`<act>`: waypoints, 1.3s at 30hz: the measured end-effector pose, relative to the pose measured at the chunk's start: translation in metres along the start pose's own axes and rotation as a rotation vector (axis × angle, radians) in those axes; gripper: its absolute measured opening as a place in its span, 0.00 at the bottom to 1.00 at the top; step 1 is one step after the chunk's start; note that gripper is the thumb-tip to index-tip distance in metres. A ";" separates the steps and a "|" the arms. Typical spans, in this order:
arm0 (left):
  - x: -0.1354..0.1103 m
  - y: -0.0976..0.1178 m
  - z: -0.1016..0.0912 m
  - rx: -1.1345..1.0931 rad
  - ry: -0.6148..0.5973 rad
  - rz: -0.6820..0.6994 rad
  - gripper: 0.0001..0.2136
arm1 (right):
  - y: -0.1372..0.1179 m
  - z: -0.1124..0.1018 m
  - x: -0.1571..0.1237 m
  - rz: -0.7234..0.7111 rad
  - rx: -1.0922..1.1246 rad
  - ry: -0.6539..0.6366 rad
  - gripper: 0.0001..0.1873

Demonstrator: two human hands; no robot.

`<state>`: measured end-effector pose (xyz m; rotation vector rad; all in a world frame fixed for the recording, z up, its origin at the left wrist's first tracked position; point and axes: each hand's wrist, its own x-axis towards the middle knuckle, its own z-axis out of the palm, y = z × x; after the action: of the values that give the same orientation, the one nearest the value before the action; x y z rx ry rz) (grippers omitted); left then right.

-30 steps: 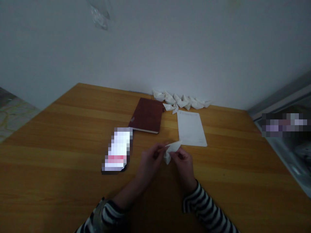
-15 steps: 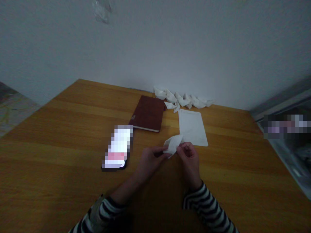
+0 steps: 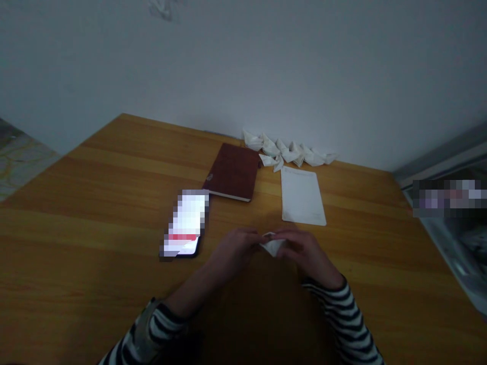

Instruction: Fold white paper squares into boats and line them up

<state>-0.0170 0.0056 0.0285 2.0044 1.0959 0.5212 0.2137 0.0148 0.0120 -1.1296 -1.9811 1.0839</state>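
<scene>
Folded paper (image 3: 272, 247), half hidden between left hand (image 3: 234, 252) and right hand (image 3: 305, 251).

I'm seeing matt white folded paper (image 3: 272, 247) over a smooth, satin honey-brown wooden tabletop (image 3: 95, 213), with a matt maroon notebook (image 3: 233, 171) behind the paper.

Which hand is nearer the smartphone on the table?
The left hand is nearer, just right of the smartphone without touching it; the right hand is farther right, beyond the folded paper.
</scene>
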 end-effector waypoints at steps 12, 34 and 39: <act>-0.003 0.001 -0.002 -0.049 -0.039 -0.031 0.22 | 0.007 0.022 0.004 0.351 0.223 0.211 0.05; 0.000 -0.003 0.018 -0.259 0.456 -0.073 0.17 | -0.014 0.029 0.005 0.381 0.450 0.566 0.09; 0.001 -0.001 0.014 -0.353 0.289 -0.024 0.21 | -0.016 0.025 0.003 0.313 0.320 0.648 0.07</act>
<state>-0.0073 0.0007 0.0186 1.6390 1.1066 0.9449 0.1861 0.0042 0.0138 -1.4134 -1.1164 0.9729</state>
